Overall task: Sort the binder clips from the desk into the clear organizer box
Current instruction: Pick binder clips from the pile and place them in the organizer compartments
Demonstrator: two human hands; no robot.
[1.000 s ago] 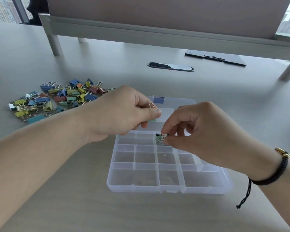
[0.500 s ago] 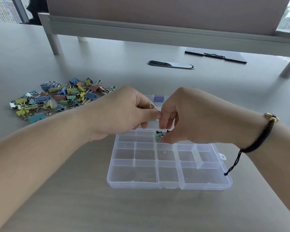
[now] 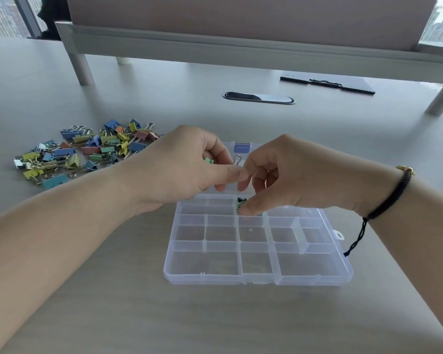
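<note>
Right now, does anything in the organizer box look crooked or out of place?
Yes. One divider on the right side of the clear organizer box sits slanted, cutting across its compartments instead of lining up with the grid. It looks popped out of its slots.

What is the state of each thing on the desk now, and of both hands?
clear organizer box: open, lid back, most compartments empty.
green clip in box: lies in a far-row compartment, under the right fingers.
left hand: curled, holds a green clip.
right hand: fingers curled, thumb on the clip in the box.
pile of binder clips: loose, unsorted on the desk.
clipboard: lies flat.
</note>
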